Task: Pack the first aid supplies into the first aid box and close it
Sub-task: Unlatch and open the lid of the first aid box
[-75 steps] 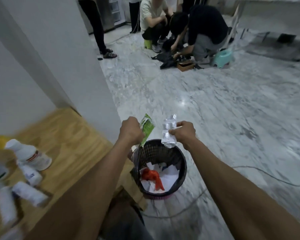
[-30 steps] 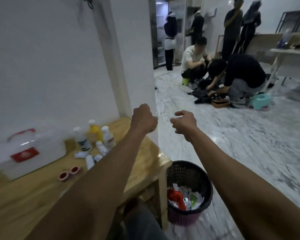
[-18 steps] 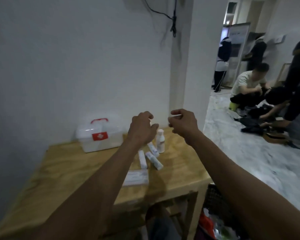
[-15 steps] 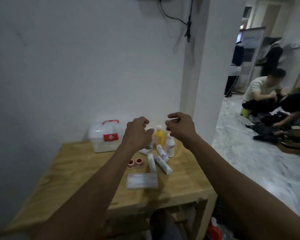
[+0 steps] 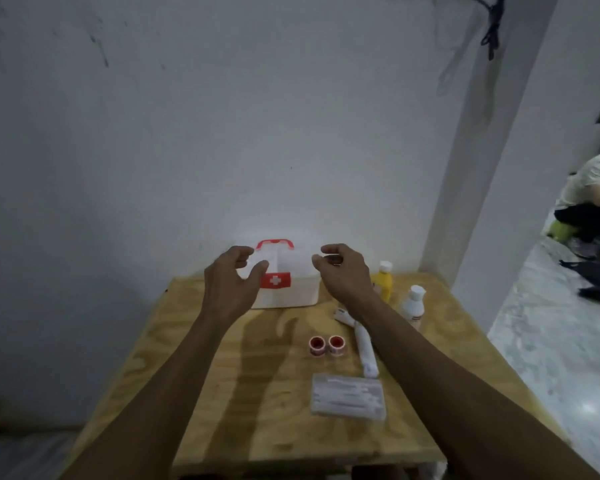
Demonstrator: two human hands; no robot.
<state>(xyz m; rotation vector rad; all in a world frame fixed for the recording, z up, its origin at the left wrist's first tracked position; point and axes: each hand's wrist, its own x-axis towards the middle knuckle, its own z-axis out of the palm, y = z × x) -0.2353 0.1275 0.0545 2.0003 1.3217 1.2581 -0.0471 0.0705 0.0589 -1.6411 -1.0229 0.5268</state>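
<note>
Your left hand (image 5: 231, 282) and right hand (image 5: 343, 271) are both raised in front of the first aid box (image 5: 284, 278), one at each side of it. Both are empty, with the fingers loosely spread and curled as if about to take hold. You cannot tell from this view whether either hand touches the box yet; they look just short of it.

The box sits at the far edge of the counter (image 5: 222, 375), against the wall, directly between your two hands. Its lid is down and the red handle (image 5: 275, 243) stands above your fingertips. Nothing is packed: every supply lies outside the box.

Just beyond and to the right of your right hand stands the yellow bottle (image 5: 383, 284), and the white bottle (image 5: 413, 304) is beside that. Under your right forearm lie the bandage rolls (image 5: 364, 348), partly hidden by the arm. The two red-cored tape rolls (image 5: 325, 345) sit nearer to you, between your forearms, and the flat clear packet (image 5: 347, 400) lies nearer still.

The step in hand appears to be opening the box. The next move calls for gripping it at both sides, probably drawing it toward you away from the wall, and finding how the lid releases; no catch is visible here. The lid needs room to lift clear of the wall.
</note>
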